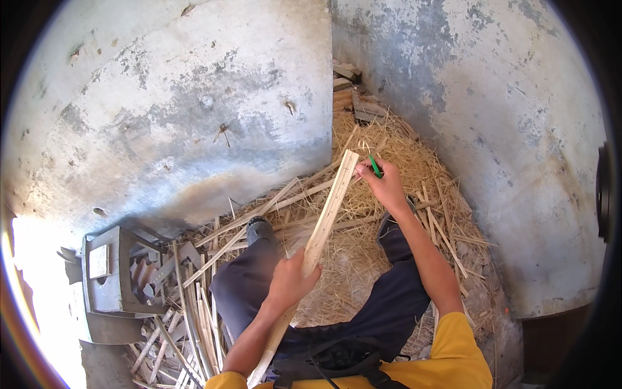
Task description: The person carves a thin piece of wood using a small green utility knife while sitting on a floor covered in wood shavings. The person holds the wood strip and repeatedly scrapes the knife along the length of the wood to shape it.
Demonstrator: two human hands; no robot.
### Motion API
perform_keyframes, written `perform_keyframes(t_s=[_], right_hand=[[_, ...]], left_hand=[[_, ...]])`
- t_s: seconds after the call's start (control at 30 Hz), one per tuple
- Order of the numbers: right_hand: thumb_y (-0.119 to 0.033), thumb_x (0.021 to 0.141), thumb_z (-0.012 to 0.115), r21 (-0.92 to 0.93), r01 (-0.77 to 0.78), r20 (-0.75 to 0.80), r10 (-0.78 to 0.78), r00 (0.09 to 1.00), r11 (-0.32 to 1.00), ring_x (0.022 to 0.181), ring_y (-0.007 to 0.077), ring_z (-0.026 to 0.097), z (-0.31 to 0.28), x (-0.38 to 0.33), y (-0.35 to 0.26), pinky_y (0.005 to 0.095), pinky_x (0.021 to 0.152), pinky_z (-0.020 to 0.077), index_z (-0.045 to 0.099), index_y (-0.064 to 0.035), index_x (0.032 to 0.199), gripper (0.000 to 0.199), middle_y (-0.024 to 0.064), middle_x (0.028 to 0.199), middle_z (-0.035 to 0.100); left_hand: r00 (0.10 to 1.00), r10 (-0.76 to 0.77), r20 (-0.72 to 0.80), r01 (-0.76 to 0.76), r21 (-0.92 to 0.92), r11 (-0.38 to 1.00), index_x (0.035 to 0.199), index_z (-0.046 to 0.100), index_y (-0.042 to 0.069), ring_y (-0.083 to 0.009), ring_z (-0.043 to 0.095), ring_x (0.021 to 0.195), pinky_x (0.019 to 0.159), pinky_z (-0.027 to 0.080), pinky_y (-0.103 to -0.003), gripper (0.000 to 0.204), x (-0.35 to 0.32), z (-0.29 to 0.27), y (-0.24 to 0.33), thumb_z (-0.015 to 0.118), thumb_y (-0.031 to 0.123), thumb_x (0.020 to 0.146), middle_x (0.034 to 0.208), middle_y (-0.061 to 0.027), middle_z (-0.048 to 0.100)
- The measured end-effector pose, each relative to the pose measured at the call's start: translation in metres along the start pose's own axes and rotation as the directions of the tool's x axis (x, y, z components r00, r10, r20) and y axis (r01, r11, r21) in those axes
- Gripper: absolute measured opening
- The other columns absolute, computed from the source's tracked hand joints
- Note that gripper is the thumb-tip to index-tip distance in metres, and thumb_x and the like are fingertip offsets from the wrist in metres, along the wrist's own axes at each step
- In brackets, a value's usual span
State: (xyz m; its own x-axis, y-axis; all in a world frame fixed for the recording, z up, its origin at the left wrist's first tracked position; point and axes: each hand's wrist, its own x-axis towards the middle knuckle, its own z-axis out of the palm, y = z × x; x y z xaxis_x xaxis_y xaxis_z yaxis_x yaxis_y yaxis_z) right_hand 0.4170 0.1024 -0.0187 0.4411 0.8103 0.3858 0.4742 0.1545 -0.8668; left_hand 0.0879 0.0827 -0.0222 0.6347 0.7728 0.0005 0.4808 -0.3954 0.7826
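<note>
A long pale wooden strip (330,207) slants from my lap up and away toward the far corner. My left hand (290,282) is wrapped round it at about its middle, thumb on the right side. Near the strip's far end, my right hand (386,184) has its fingers closed on a slim green tool (375,166). The tool's tip points up and away; its exact kind is too small to tell. The right fingertips are at or very near the strip's right edge. The strip's near end passes beside my left forearm.
Straw-like shavings (402,146) cover the floor ahead between my feet. Many loose wooden strips (207,311) lie at the left. A grey box-like frame (107,272) stands by the left wall (194,117). Another wall (518,162) rises at the right, and wood blocks (368,107) fill the corner.
</note>
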Motion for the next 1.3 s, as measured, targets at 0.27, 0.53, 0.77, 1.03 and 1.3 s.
perform_keyframes(t_s=[0.27,0.53,0.77,1.03,1.3], right_hand=[[-0.036,0.104,0.069,-0.198,-0.164,-0.215,0.12,0.969,0.966,0.072,0.0181,0.063,-0.015,0.015,0.017,0.0366,0.071,0.049,0.078,-0.0038,0.106,0.034,0.0072,0.084,0.074],[-0.044,0.105,0.067,-0.434,-0.112,-0.103,0.074,0.992,0.894,0.113,0.0275,0.068,-0.049,0.015,0.041,0.0432,0.103,0.0519,0.061,-0.0076,0.142,0.052,0.0139,0.123,0.072],[-0.035,0.109,0.063,-0.195,-0.053,0.029,0.06,0.998,0.979,0.115,0.0291,0.066,-0.012,-0.006,-0.015,0.0446,0.1,0.0518,0.055,-0.0046,0.141,0.044,0.017,0.126,0.064],[-0.033,0.107,0.066,-0.154,0.181,0.258,-0.137,0.956,0.971,0.077,0.0255,0.071,0.015,-0.033,-0.048,0.0395,0.07,0.0533,0.062,-0.0049,0.118,0.03,0.011,0.096,0.074],[-0.03,0.097,0.08,-0.11,0.341,0.299,-0.296,0.907,0.934,0.078,0.0247,0.075,0.017,-0.038,-0.053,0.036,0.067,0.0555,0.069,-0.0037,0.105,0.03,0.0115,0.098,0.079]], left_hand=[[0.999,-0.037,-0.001,0.037,0.004,0.999,0.119,0.066,-0.005,-0.0466,0.072,0.077,0.069,0.056,-0.048,0.038,-0.006,0.008,-0.005,0.072,0.013,0.086,0.078,-0.0291,0.068],[0.997,-0.021,-0.07,0.015,-0.093,0.996,0.12,0.066,-0.004,-0.0383,0.072,0.069,0.067,0.055,-0.044,0.037,-0.003,0.0,-0.022,0.071,0.013,0.088,0.075,-0.0238,0.067],[0.976,-0.166,0.14,0.19,-0.183,0.965,0.12,0.061,-0.004,-0.0474,0.069,0.092,0.082,0.052,-0.051,0.038,-0.003,-0.012,-0.021,0.066,0.024,0.095,0.093,-0.0304,0.068],[0.974,-0.175,0.144,0.204,-0.215,0.955,0.116,0.059,-0.002,-0.0356,0.063,0.088,0.082,0.05,-0.045,0.032,-0.002,-0.011,-0.014,0.065,0.024,0.097,0.091,-0.0233,0.064],[0.994,-0.098,-0.038,0.088,-0.2,0.976,0.103,0.057,-0.004,-0.0272,0.058,0.068,0.068,0.049,-0.043,0.023,-0.004,-0.003,-0.014,0.067,0.017,0.1,0.077,-0.0213,0.059]])
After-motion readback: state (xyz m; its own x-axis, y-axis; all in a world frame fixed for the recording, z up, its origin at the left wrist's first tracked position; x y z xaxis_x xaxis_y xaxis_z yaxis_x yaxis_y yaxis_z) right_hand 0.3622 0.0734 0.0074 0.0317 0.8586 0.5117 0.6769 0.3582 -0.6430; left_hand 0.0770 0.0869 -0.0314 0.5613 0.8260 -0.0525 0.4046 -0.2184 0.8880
